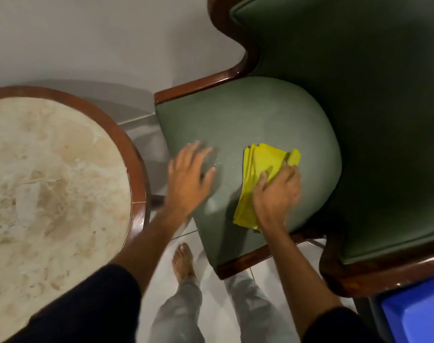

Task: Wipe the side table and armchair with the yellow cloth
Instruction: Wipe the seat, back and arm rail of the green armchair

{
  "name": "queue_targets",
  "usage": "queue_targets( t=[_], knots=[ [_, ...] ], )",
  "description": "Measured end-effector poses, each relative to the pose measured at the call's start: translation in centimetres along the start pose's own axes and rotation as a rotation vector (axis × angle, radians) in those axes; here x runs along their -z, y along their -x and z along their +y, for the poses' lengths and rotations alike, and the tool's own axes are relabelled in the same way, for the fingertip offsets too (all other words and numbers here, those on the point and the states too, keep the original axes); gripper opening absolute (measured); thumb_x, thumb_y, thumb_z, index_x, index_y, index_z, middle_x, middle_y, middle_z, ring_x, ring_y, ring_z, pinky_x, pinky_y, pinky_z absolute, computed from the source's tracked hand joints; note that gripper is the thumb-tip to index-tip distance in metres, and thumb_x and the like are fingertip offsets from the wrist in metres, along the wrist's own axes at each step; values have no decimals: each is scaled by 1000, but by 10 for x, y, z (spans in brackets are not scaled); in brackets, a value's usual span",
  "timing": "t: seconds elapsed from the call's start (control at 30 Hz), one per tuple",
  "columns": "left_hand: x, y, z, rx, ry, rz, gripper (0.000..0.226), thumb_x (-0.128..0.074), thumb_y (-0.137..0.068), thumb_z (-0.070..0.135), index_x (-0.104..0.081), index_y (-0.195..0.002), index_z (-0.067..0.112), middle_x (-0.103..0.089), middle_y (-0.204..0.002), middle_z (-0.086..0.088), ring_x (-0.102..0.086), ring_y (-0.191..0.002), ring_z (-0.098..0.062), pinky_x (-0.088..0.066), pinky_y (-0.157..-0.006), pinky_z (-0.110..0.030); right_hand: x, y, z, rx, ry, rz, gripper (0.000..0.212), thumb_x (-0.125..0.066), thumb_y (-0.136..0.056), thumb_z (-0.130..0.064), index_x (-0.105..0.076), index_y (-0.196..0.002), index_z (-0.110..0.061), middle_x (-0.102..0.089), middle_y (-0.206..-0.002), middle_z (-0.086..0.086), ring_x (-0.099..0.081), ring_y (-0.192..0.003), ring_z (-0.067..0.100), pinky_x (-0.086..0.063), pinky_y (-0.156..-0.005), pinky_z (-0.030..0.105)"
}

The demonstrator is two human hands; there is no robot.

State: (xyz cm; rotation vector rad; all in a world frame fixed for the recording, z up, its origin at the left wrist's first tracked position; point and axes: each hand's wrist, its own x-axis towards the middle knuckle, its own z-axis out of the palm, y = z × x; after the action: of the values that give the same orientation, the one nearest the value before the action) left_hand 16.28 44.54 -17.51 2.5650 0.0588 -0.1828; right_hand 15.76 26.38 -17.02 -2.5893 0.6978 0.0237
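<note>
The green armchair (248,120) with a dark wooden frame fills the right half of the head view. A folded yellow cloth (258,167) lies on its seat cushion. My right hand (276,194) presses down on the cloth's near half, fingers spread over it. My left hand (188,179) rests flat on the seat's left side, fingers apart and holding nothing. Small pale crumbs dot the cushion between my hands. The round side table (134,169), with a marble top and brown wooden rim, stands at the left.
A white wall runs behind the table and chair. Pale floor tiles (211,305) lie below, where my bare foot (183,263) and grey trouser legs show. A blue plastic object (416,315) sits at the bottom right corner.
</note>
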Motion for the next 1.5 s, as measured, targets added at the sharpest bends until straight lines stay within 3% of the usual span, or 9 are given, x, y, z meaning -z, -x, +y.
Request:
queue_targets(
  t=[0.17, 0.47, 0.63, 0.8, 0.9, 1.17, 1.23, 1.4, 1.5],
  knots=[
    [37, -7, -106, 138, -393, 91, 55, -41, -97, 45, -37, -143, 14, -24, -158, -17, -20, -147, -34, -18, -116, -63, -43, -20, 10, 37, 189, -95, 80, -29, -92, -62, -14, -153, -12, -10, -161, 17, -5, -149, 32, -10, -118, 55],
    [41, -1, -135, 299, -429, 121, 60, -41, -95, 49, -29, -147, 22, -18, -160, -15, -14, -149, -33, -12, -119, -58, -68, -91, -19, -96, 242, -8, 63, -16, -97, -51, -12, -153, -24, -4, -163, 13, 0, -150, 33, -4, -117, 60],
    [38, 0, -140, 284, -424, 132, 59, -39, -96, 51, -31, -147, 23, -19, -161, -15, -16, -149, -32, -13, -119, -58, -118, -6, -91, 497, 351, -152, 58, -27, -97, -44, -25, -151, -22, -19, -160, 14, -13, -148, 35, -11, -117, 58],
    [36, 3, -145, 219, -460, 179, 58, -36, -97, 49, -32, -147, 22, -22, -160, -17, -20, -148, -32, -15, -118, -56, -108, 69, -43, 991, 495, -336, 66, -42, -92, -26, -16, -153, -22, -13, -162, 11, -9, -149, 33, -18, -115, 60],
    [35, 3, -146, 225, -457, 182, 58, -37, -97, 50, -34, -147, 21, -23, -160, -16, -20, -149, -32, -15, -118, -56, -81, 74, 13, 772, 513, -257, 60, -40, -95, -41, -23, -151, -29, -17, -160, 10, -14, -148, 32, -23, -113, 59],
    [31, 3, -150, 210, -461, 234, 57, -35, -96, 52, -38, -146, 23, -28, -159, -15, -23, -148, -30, -17, -119, -55, -69, 26, 29, -381, 175, 165, 53, -29, -100, -41, -28, -150, -23, -22, -159, 15, -19, -147, 33, -19, -114, 58],
    [30, 2, -150, 198, -468, 244, 57, -34, -97, 52, -38, -146, 23, -29, -158, -15, -24, -148, -30, -18, -119, -55, -79, 38, 6, -252, 273, 103, 54, -27, -99, -42, -27, -150, -22, -23, -159, 15, -20, -147, 35, -14, -116, 56],
    [32, 2, -144, 200, -464, 208, 54, -39, -99, 43, -35, -146, 17, -25, -158, -22, -22, -147, -36, -17, -117, -58, -65, 74, 3, 993, 398, -362, 56, -36, -96, -49, -31, -149, -29, -23, -159, 8, -16, -148, 30, -18, -117, 56],
    [34, -2, -120, 107, -367, 193, 49, -47, -95, 33, -43, -138, 11, -38, -149, -23, -36, -138, -38, -28, -109, -56, -31, 78, 1, 834, 246, -337, 56, -39, -95, -51, -36, -145, -28, -33, -156, 7, -27, -145, 24, -22, -115, 47]
  ],
)
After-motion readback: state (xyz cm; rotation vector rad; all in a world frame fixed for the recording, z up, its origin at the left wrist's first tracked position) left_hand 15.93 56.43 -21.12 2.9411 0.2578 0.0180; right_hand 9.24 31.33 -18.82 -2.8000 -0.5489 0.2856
